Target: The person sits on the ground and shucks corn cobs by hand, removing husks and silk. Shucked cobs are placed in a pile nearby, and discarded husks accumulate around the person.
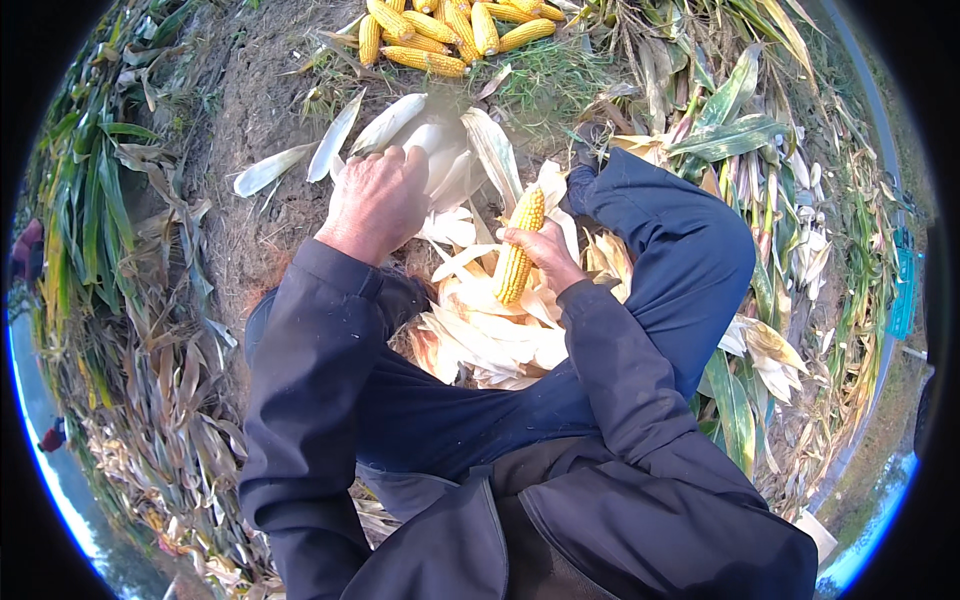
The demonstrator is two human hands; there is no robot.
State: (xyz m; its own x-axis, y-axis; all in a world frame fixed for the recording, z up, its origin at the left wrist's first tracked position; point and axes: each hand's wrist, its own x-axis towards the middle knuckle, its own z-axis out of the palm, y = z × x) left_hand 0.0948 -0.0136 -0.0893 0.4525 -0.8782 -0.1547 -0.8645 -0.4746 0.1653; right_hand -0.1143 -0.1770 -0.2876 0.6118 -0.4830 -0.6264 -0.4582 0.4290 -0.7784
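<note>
A husked yellow ear of corn [520, 247] stands tilted in my right hand [547, 251], whose thumb lies across the kernels. My left hand [382, 199] is to the left and a little farther out, back upward with curled fingers, against pale corn husks [450, 161]. Whether its fingers grip a husk is hidden. Beneath the ear, loose dry husks [487, 330] lie heaped between my bent legs. Past both hands, a pile of husked yellow corn ears [450, 34] rests on the ground at the top of the view.
Cut corn stalks with leaves [750, 150] lie beyond my right knee [712, 240]. More stalks and dry leaves [157, 300] line the left side, beside bare soil [247, 97]. Two people [52, 435] [28, 247] appear far off at the left rim. A teal object [904, 285] stands at the right rim.
</note>
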